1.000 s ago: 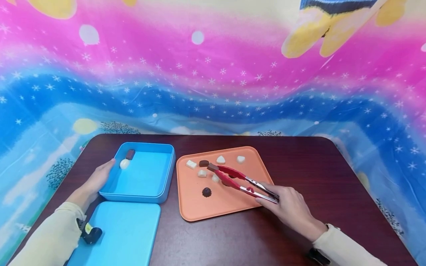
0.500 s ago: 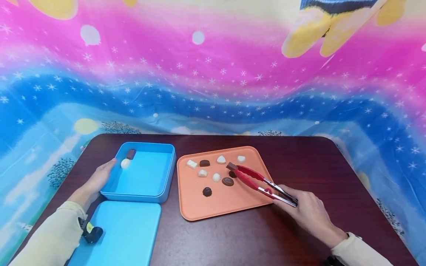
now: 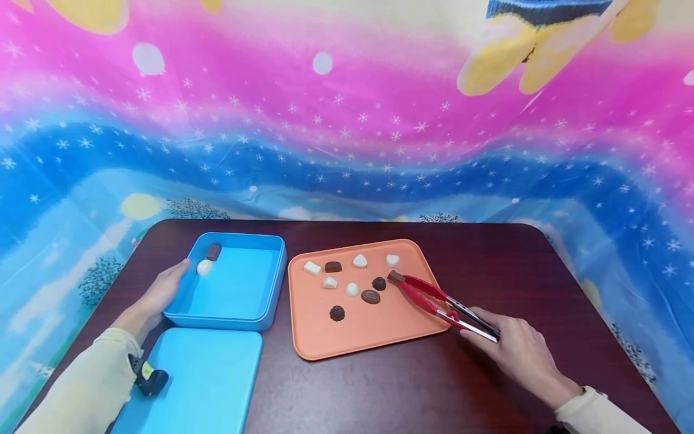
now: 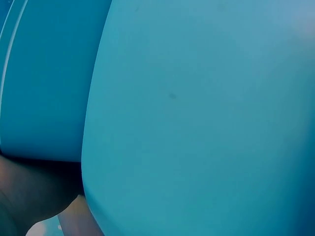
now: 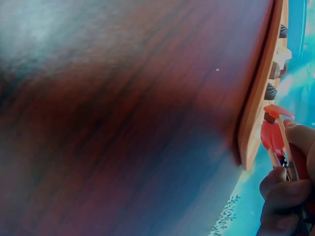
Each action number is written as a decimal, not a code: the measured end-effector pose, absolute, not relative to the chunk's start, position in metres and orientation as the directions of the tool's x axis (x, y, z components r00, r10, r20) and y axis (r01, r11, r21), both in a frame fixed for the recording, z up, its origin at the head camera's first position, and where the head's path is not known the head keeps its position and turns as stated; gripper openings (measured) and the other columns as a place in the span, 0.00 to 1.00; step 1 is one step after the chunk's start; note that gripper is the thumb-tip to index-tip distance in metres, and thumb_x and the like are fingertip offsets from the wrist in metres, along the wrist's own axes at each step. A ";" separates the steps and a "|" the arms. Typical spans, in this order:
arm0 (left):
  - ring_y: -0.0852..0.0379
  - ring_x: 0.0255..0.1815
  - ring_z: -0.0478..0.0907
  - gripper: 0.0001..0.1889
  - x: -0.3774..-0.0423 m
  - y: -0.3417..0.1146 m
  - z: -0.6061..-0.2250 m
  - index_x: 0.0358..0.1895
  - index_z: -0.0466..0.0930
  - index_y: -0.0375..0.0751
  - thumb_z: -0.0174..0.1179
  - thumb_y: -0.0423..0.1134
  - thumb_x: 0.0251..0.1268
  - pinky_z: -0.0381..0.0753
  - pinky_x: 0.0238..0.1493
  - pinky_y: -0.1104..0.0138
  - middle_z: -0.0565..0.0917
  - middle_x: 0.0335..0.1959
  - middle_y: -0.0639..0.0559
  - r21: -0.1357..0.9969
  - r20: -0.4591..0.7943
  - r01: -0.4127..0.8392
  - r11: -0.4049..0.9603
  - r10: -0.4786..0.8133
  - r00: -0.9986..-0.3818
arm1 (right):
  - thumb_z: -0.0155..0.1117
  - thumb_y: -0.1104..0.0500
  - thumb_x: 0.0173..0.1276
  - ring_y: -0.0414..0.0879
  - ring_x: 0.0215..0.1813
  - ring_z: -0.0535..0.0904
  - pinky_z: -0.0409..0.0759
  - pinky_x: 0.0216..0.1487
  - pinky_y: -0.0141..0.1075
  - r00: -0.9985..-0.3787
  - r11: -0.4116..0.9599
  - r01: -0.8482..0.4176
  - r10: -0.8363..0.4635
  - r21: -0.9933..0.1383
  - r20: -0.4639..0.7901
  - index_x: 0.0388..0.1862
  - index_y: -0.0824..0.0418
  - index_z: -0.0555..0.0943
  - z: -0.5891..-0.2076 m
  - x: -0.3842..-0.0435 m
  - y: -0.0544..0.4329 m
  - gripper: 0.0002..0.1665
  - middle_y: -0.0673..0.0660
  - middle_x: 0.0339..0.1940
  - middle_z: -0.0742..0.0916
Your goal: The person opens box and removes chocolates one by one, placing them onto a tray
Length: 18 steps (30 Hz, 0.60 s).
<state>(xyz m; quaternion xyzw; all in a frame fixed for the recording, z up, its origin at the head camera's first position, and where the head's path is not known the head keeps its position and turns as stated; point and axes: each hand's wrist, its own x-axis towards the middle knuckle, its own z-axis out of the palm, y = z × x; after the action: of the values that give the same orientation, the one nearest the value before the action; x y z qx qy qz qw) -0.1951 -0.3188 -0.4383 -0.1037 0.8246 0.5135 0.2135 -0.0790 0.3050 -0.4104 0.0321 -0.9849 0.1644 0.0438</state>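
Observation:
My right hand [image 3: 523, 352] grips red-and-silver tongs [image 3: 428, 295] over the right side of the orange tray [image 3: 320, 343]. A small brown chocolate block [image 3: 396, 276] is pinched at the tongs' tips, also visible in the right wrist view. Beside it on the tray lies a dark round chocolate [image 3: 379, 283], with a brown oval chocolate [image 3: 371, 296] nearby. My left hand [image 3: 159, 295] rests along the outer left wall of the blue box [image 3: 279, 283], fingertips at its rim. Inside that box, a white ball-shaped piece [image 3: 204, 267] and a brown block [image 3: 214, 252] sit in the far left corner.
Several other white and dark chocolates, including a dark fluted one [image 3: 337, 313], are spread over the tray. A blue lid [image 3: 200, 380] lies in front of the box, under the left forearm. A patterned cloth [image 3: 347, 120] hangs behind the dark wooden table [image 3: 488, 259].
My right hand has moved right with the tongs and the brown chocolate block, from the tray's upper middle to its right side, uncovering the chocolates beneath. My left hand has stayed at the box.

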 end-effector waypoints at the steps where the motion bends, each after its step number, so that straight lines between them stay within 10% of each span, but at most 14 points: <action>1: 0.23 0.81 0.31 0.45 -0.195 -0.318 -0.438 0.80 0.24 0.38 0.21 0.68 0.78 0.41 0.76 0.27 0.30 0.82 0.29 0.802 -0.459 -0.391 0.452 0.048 -0.887 | 0.74 0.38 0.61 0.41 0.30 0.78 0.71 0.25 0.37 -0.995 0.944 -0.072 -0.046 -0.323 0.088 0.61 0.55 0.84 -0.412 -0.079 0.306 0.35 0.57 0.41 0.92; 18: 0.24 0.81 0.29 0.43 -0.196 -0.318 -0.440 0.80 0.24 0.40 0.21 0.68 0.78 0.39 0.76 0.28 0.29 0.82 0.31 0.803 -0.450 -0.382 0.457 0.043 -0.892 | 0.74 0.35 0.59 0.43 0.34 0.81 0.74 0.28 0.38 -0.997 0.935 -0.040 -0.016 -0.352 0.072 0.62 0.54 0.84 -0.414 -0.075 0.308 0.37 0.56 0.44 0.91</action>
<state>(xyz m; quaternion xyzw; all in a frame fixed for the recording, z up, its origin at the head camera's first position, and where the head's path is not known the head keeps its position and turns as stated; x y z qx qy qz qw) -0.1956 -0.3177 -0.4395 -0.1026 0.8279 0.5106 0.2082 -0.0751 0.3076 -0.4135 0.0142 -0.9831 0.1793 0.0341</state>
